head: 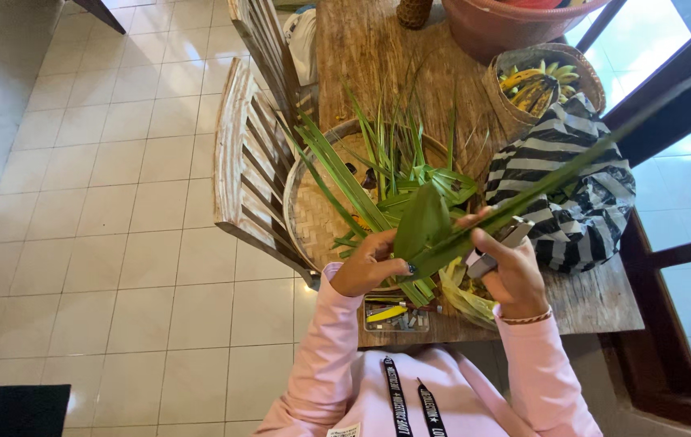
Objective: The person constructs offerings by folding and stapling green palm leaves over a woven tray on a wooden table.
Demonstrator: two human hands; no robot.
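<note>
Head view: left hand [368, 265] fingers pinch a folded green leaf [424, 220] above the bench [588, 301] near edge. Right hand [514, 271] fingers clamp a long leaf strip [540, 191] and apparently a knife [501, 247]. Woven tray [313, 212] overhangs the left edge; chair [248, 154] stands close beside.

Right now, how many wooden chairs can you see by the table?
2. One slatted wooden chair stands at the table's left side beside the round woven tray; a second chair stands just beyond it, partly cut off at the top. Others may lie outside the view.
</note>
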